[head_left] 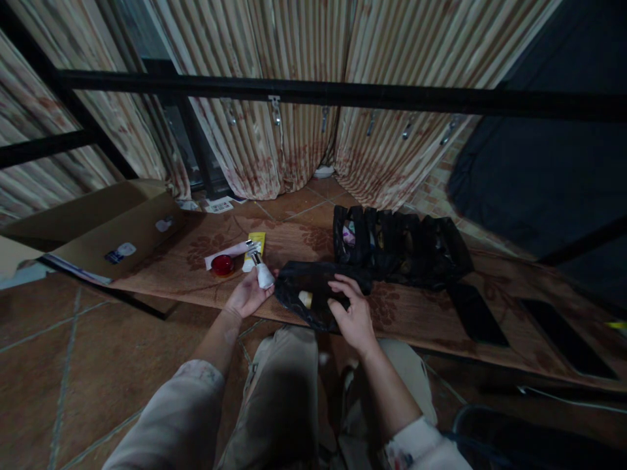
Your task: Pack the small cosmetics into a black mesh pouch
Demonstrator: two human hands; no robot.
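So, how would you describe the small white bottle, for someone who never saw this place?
On the low patterned table, find the person's left hand at its near edge. The white bottle with a silver cap lies in that palm, left of the black pouch; the nearby yellow tube and red jar lie on the table.

The low wooden board (421,313) bears everything. Near its front edge lies a pouch (313,297), with the right hand (353,312) on it. Just left of the pouch, the left hand (247,294) holds a small bottle (263,272). Behind the bottle lie a tube (255,250) and a round jar (222,265). Behind and right of the pouch stands a multi-pocket organiser (399,248). Far left of the pouch lies a cardboard box (98,228).
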